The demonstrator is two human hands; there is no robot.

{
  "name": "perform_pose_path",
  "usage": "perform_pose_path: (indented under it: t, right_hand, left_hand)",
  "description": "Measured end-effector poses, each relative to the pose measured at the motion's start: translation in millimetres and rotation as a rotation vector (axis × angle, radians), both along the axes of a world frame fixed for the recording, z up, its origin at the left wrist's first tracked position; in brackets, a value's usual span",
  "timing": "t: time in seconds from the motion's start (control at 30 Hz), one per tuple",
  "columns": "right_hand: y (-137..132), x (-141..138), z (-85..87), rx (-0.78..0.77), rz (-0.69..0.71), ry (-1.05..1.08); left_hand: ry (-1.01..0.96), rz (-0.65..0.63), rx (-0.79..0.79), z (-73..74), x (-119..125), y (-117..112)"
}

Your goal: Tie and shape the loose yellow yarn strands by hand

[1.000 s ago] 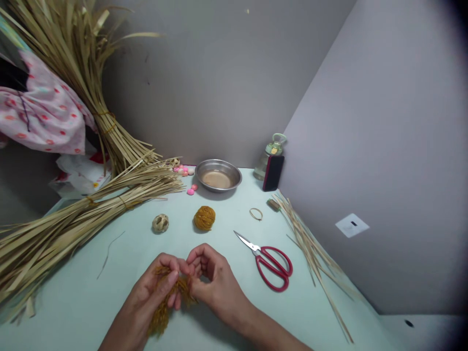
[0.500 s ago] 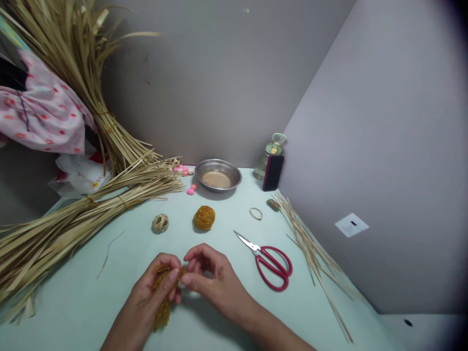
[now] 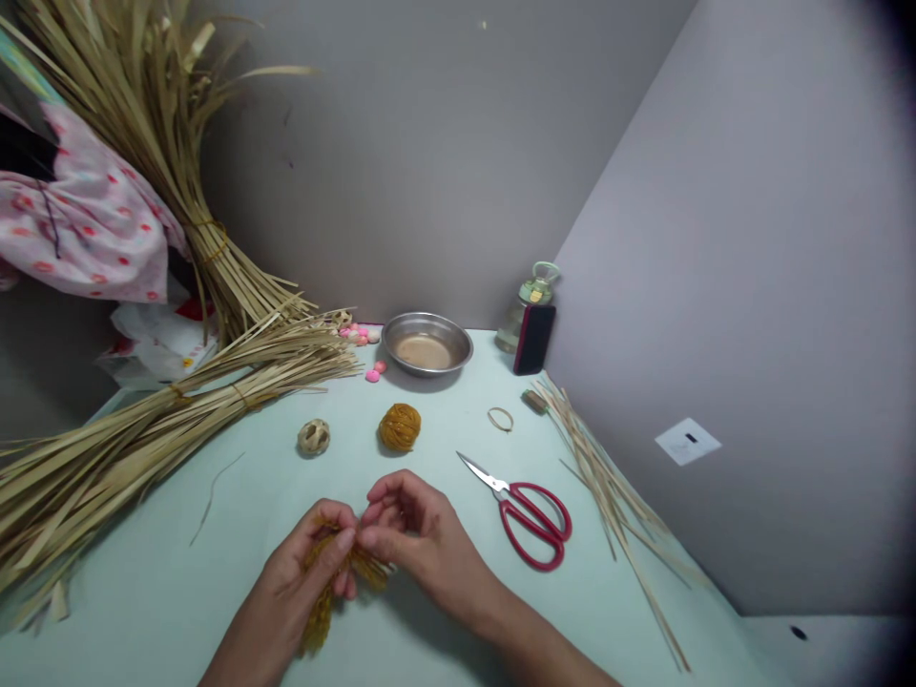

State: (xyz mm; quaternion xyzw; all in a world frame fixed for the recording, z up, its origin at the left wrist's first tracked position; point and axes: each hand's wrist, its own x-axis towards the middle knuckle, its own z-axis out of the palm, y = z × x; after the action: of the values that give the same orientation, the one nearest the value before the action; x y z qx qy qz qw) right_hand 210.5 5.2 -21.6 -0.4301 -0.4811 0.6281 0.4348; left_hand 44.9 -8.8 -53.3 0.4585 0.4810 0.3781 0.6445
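Observation:
My left hand [image 3: 307, 563] is closed around a bundle of mustard-yellow yarn [image 3: 317, 625], whose strands hang below the palm. Close against its fingertips, my right hand [image 3: 419, 530] pinches at the same yarn with thumb and forefinger. Part of the bundle fans out under the right thumb; the exact pinch point is hidden by the fingers. Beyond the hands lie a ball of mustard yarn [image 3: 400, 426] and a small openwork woven ball [image 3: 313, 437]. Red-handled scissors [image 3: 533, 520] rest to the right, blades apart slightly or shut, I cannot tell.
Bundles of dried plant strips [image 3: 164, 429] cover the left side. A metal bowl [image 3: 427, 343] stands at the back, near pink beads [image 3: 373, 375]. A phone [image 3: 535, 340] leans on a bottle [image 3: 511, 324]. Thin strips [image 3: 608, 477] and a small ring [image 3: 501, 419] lie rightward.
My right hand has come slightly closer to the left fingertips. Some yarn strands now spread out below the right thumb. The other things on the table have stayed put.

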Motion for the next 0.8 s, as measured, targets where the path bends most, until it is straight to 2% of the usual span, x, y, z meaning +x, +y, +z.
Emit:
perform_pose_path:
  t: [0.1, 0.3, 0.47, 0.7, 0.8]
  right_hand:
    - [-1.3, -1.1, -2.5, -0.003, 0.015, -0.027]
    - [-1.9, 1.8, -1.1, 0.056, -0.071, -0.125]
    - [-2.4, 1.4, -1.3, 0.057, -0.053, -0.121]
    - [3.6, 6.1, -2.4, 0.031, -0.059, -0.12]
    - [3.8, 8.8, 2.2, 0.099, -0.034, -0.195]
  left_hand:
    - [-0.008, -0.022, -0.01, -0.7, -0.8, 0.7]
    - [0.012, -0.055, -0.012, -0.8, 0.3, 1.4]
    - [-0.015, -0.067, -0.01, 1.1, 2.5, 1.0]
    - [-0.011, 0.056, -0.035, 7.9, 2.5, -0.4]
    - [-0.004, 0.076, -0.018, 8.7, 2.4, 1.0]
